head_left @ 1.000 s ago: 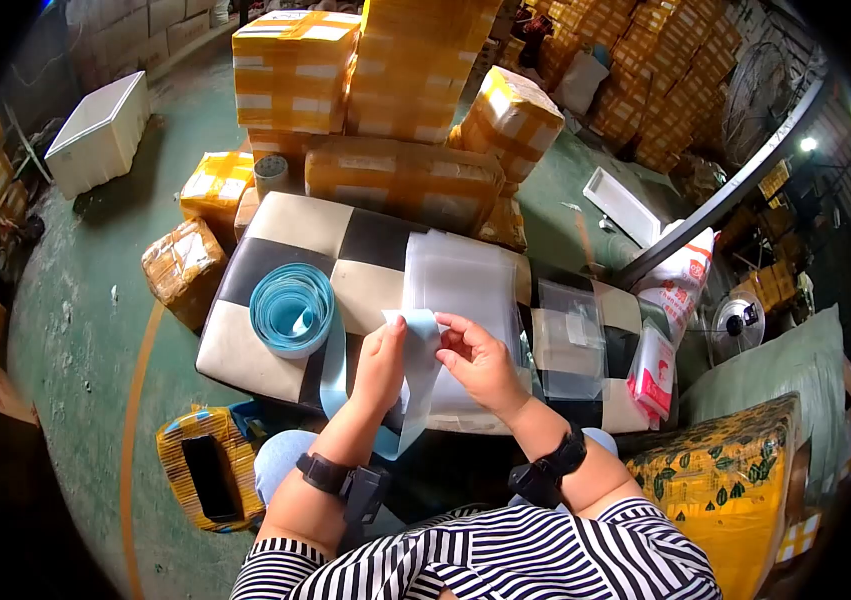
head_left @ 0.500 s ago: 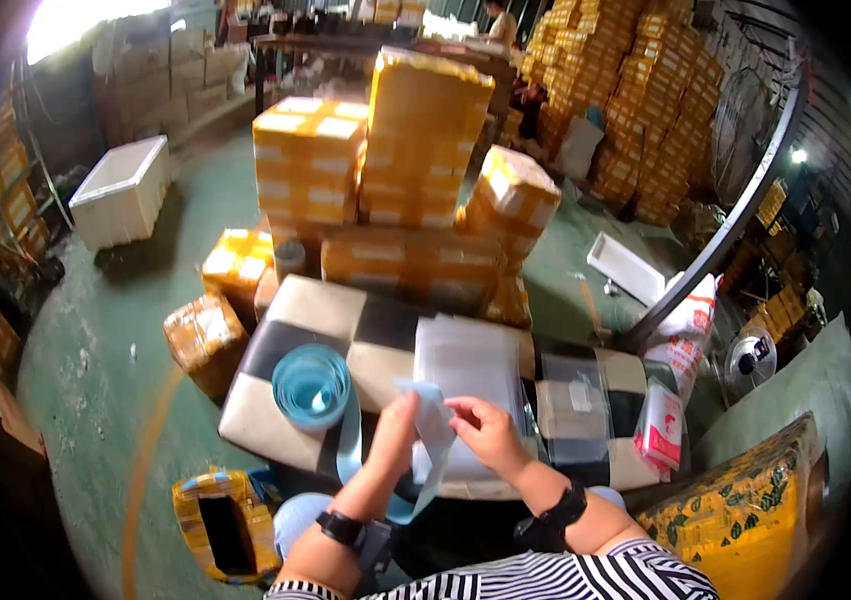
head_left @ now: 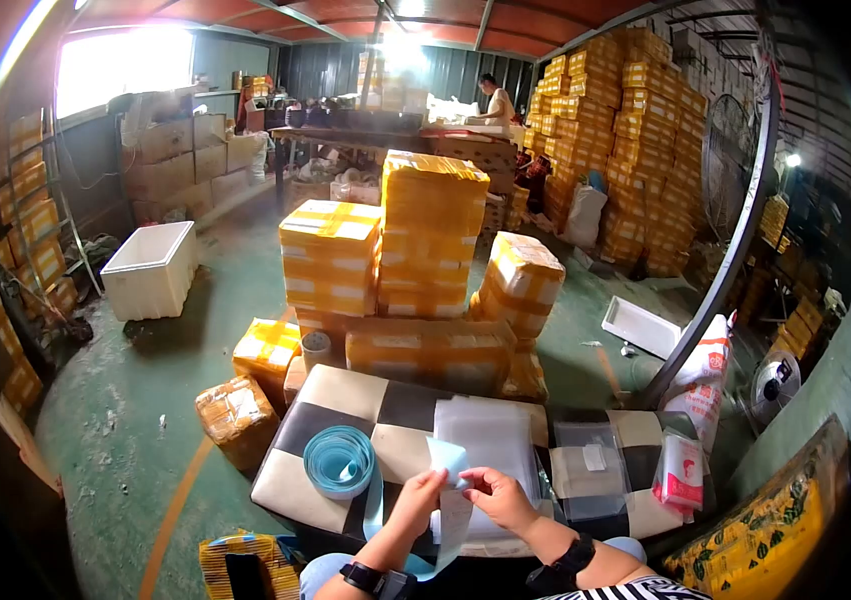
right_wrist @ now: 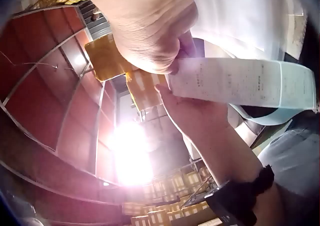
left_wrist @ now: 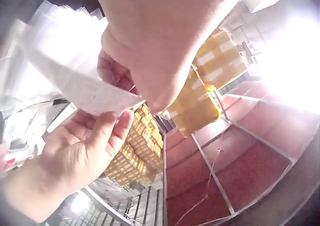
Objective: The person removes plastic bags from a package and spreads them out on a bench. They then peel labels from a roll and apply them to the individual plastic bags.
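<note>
Two hands work on one pale strip (head_left: pixel 449 458) above a black-and-cream checked counter (head_left: pixel 407 448). The left hand (head_left: pixel 415 500) has its grip closed to a pinch on the strip, thumb against fingers; the right hand (head_left: pixel 501 500) likewise has its grip closed at the strip, near its end, with thumb and fingertips. In the right wrist view, small columns of printed characters run across the strip, too faint to read. One blue roll (head_left: pixel 340 463) stands on the left part of the counter, and a blue length hangs over the near edge beside it. To the right of the roll lie one pile of clear sleeves (head_left: pixel 485 425), one flat clear bag (head_left: pixel 585 485) with a small white patch, and one red-and-white packet (head_left: pixel 682 470) whose print is illegible. One white sack (head_left: pixel 702 380) beyond the packet bears red characters, likewise unreadable. Behind the counter are three upright box columns wrapped in yellow tape, one long box (head_left: pixel 430 345) and one tape roll (head_left: pixel 315 347); two smaller boxes (head_left: pixel 235 412) sit on the floor at left. Farther off are one white foam box (head_left: pixel 150 285), one shallow white tray (head_left: pixel 640 328) and one person (head_left: pixel 495 100) at a table.
</note>
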Demonstrator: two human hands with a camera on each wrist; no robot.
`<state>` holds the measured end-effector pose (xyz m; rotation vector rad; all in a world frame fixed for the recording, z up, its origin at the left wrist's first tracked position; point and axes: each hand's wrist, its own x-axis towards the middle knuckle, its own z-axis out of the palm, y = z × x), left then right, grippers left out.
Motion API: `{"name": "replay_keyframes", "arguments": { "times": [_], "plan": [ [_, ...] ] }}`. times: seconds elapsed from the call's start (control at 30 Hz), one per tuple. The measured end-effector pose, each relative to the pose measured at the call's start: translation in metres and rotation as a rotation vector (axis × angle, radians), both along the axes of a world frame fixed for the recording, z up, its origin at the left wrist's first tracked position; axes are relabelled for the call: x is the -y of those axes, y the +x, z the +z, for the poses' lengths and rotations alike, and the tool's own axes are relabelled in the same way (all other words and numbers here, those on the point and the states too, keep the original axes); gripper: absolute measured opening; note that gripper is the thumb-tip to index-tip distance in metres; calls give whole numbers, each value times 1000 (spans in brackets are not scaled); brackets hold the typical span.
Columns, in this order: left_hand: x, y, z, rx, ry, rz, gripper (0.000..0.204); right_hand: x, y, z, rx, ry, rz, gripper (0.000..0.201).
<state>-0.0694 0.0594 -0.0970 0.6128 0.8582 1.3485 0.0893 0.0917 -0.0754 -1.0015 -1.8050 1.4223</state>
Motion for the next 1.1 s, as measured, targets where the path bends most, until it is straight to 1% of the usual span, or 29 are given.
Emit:
{"name": "replay_keyframes", "arguments": {
  "times": [0.03, 0.1, 0.13, 0.2, 0.3, 0.33, 0.43, 0.47, 0.53, 0.57, 0.67, 0.73, 0.77, 0.83, 0.87, 0.9, 0.93, 0.97, 1.0, 1.03, 1.1],
  "plan": [
    [-6, 4, -19, -62, 14, -45, 24, -2, 0, -1, -19, 25, -22, 26],
    [-7, 8, -25, -115, 68, -42, 24, -2, 0, 6, -9, 49, -10, 23],
    [-7, 9, -27, -97, 77, -1, 24, -3, 1, 5, -1, 68, 2, 22],
    [-9, 8, -24, -62, 93, 79, 24, -3, 1, 6, 37, 90, 16, 20],
    [-8, 1, -18, 33, 84, 47, 24, -1, 1, 6, 98, 115, 6, 17],
    [-6, 2, -13, 39, 45, 8, 25, -2, 2, 1, 100, 139, -6, 16],
    [-3, 5, -10, -80, -19, -2, 25, 1, 0, -1, 106, 224, -48, 15],
    [-7, 6, -21, -116, 4, 47, 28, 2, -1, 2, 108, 256, -64, 15],
    [-15, 7, -44, -278, 73, 126, 30, 6, -5, 13, 194, 422, -81, 13],
    [-15, 7, -41, -360, 108, 164, 32, 8, -6, 15, 238, 506, -90, 13],
    [-9, 10, -28, -503, 139, 276, 36, 6, -8, 6, 261, 564, -168, 12],
    [-14, 13, -42, -363, 112, 265, 33, 5, -9, 8, 259, 697, -173, 11],
    [-14, 13, -41, -294, 98, 257, 32, 3, -10, 10, 258, 763, -178, 10],
    [-10, 13, -36, -122, 79, 264, 22, 3, -9, 12, 264, 876, -148, 11],
    [-10, 6, -40, -714, 400, 249, 13, 2, -7, 14, 269, 934, -138, 11],
    [-9, -2, -44, -1272, 690, 440, 15, 1, -5, 15, 236, 940, -111, 13],
    [-19, -2, -70, -687, 372, 250, 16, 0, -3, 16, 203, 946, -84, 16],
    [-18, -3, -67, -830, 401, 217, 16, 0, 0, 16, 169, 949, -55, 18],
    [-16, -3, -64, -970, 433, 190, 18, 1, 2, 17, 114, 904, -71, 19],
    [-15, -2, -59, -617, 209, 170, 18, 2, 4, 19, 58, 859, -87, 20],
    [-12, 5, -28, 92, -241, 128, 17, 0, 12, 22, -56, 762, -107, 20]
  ]
}}
